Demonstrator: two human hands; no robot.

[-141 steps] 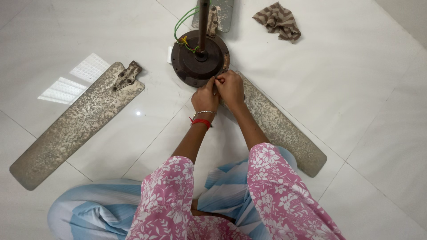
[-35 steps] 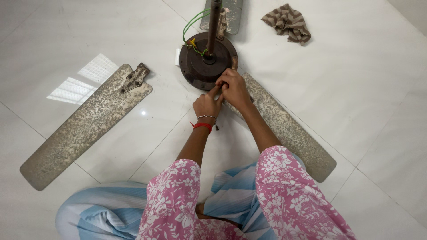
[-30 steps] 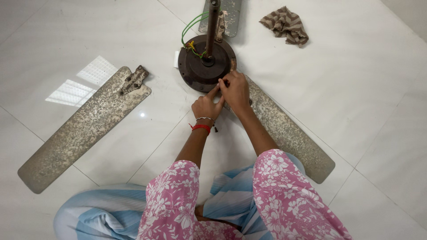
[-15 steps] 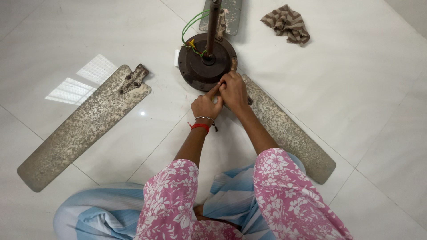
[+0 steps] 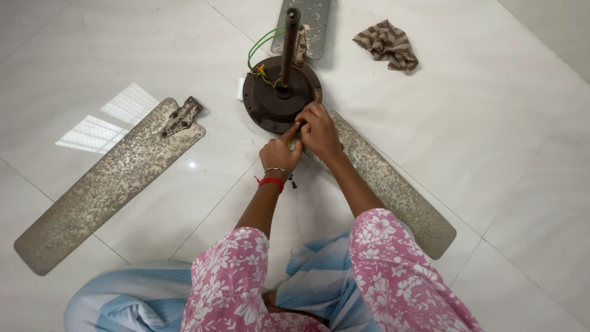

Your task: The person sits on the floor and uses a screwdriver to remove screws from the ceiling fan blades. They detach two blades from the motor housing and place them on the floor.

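Here both hands work at the near rim of the motor housing (image 5: 279, 98), a round, dark brown metal disc lying flat on the white tiled floor (image 5: 504, 154). The left hand (image 5: 279, 154) points its index finger at the housing edge, the other fingers curled in. The right hand (image 5: 319, 129) has its fingers bunched together at the joint where the attached blade (image 5: 393, 184) meets the housing; whether they pinch a small fastener or tool I cannot tell, since the spot is covered.

Progress, judged from layout: one blade is joined to the housing on its near-right side. A detached blade (image 5: 104, 190) lies well to the left of the housing, its dark mounting bracket (image 5: 179, 117) turned toward the housing but apart from it. A third blade (image 5: 310, 24) shows partly beyond the housing; whether it is fixed cannot be told. So the work is partway: at least one blade is off and one is on.

Materials: the blades are long, flat, round-ended, with a mottled, speckled grey surface. A rusty brown rod (image 5: 289, 49) stands upright from the housing centre, with green and yellow wires (image 5: 261, 55) looping beside it. A crumpled brown striped cloth (image 5: 387, 46) lies beyond and right of the housing. The floor is glossy.
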